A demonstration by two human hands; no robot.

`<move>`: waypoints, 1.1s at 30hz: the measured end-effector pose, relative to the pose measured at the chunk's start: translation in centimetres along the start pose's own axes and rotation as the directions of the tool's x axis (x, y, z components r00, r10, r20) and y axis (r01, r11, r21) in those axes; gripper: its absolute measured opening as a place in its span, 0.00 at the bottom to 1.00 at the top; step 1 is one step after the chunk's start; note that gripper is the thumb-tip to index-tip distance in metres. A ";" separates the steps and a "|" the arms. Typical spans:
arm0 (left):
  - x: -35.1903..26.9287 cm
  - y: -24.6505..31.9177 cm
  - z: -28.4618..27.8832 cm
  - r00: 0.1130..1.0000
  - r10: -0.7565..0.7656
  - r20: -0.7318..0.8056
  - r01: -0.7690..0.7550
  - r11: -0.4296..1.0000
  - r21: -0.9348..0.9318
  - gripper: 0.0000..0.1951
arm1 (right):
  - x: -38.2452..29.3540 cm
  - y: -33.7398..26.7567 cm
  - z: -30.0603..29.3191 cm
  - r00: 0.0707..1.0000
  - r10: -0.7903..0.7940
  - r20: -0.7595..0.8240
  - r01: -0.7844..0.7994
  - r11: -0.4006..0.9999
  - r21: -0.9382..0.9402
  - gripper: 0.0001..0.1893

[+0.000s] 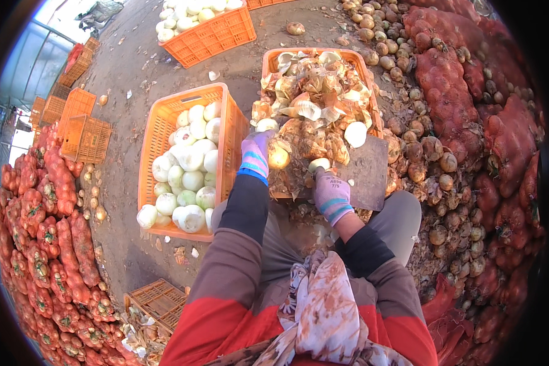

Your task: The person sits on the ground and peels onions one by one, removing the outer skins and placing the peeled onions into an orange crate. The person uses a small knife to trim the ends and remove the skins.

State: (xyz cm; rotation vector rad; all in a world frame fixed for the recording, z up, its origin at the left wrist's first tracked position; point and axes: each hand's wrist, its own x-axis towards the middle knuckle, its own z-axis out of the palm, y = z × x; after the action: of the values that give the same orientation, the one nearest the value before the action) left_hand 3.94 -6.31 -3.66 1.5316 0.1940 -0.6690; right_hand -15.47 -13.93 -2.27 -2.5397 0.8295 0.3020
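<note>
My left hand (255, 150), in a purple knit glove with blue and pink bands, reaches over the near left side of a heap of onion skins (309, 103). Beside its thumb side sits a yellow-brown onion (278, 156), and a pale onion (266, 124) lies at its fingertips. My right hand (332, 191), gloved alike, is curled by a pale peeled onion (319, 164), which its thumb appears to touch. Neither grip shows fully. The skins fill an orange plastic crate (369, 75). A white onion (355, 134) rests on their right side, above a dark flat board (368, 171).
An orange crate (232, 137) of peeled onions stands to my left, with another orange crate (210, 37) of them farther ahead. Loose unpeeled onions (432, 148) and red mesh sacks (441, 91) line the right. More filled red sacks (41, 247) are stacked on the left.
</note>
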 end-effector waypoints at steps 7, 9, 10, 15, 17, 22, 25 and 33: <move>1.4 -0.6 0.0 1.000 -0.024 0.012 0.025 0.999 -0.038 0.19 | 1.7 -3.8 10.2 0.920 0.166 0.356 -0.362 0.006 0.932 0.18; 1.1 -0.9 0.2 0.998 -0.039 -0.055 0.037 0.999 -0.034 0.18 | 2.1 -4.9 10.0 0.907 0.185 0.379 -0.357 -0.144 0.923 0.15; 1.1 -0.7 0.1 0.995 -0.041 -0.092 0.038 0.999 -0.036 0.18 | 1.3 -5.5 8.1 0.904 0.130 0.408 -0.374 -0.224 0.900 0.15; 1.4 -2.7 -0.1 0.997 0.050 -0.063 -0.057 0.993 -0.103 0.14 | -0.1 1.0 7.8 0.982 0.173 0.081 -0.153 0.455 0.878 0.17; 0.9 -2.9 -1.4 0.997 0.068 -0.027 -0.071 0.985 -0.155 0.14 | 0.5 -0.2 2.9 0.983 0.181 0.001 -0.112 0.608 0.786 0.19; -0.4 -3.6 -1.6 0.984 0.139 0.107 -0.174 0.842 0.510 0.23 | 7.0 -1.7 0.9 0.995 -0.094 -0.038 0.089 0.627 0.774 0.28; 1.5 -5.1 -1.3 0.911 0.192 0.364 -0.299 0.917 0.264 0.22 | 13.6 2.5 4.3 0.992 -0.116 -0.050 0.111 0.612 0.783 0.19; -6.2 2.2 -3.8 0.880 0.224 0.419 -0.306 0.942 0.140 0.37 | 8.0 -1.7 -4.5 0.959 -0.195 0.203 -0.142 0.288 0.947 0.07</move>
State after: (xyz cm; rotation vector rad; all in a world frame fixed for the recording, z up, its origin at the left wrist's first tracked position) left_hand 1.15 -1.20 1.13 1.5420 -0.4018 -0.7790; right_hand -7.77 -18.93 -0.47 -1.2635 0.5539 0.0729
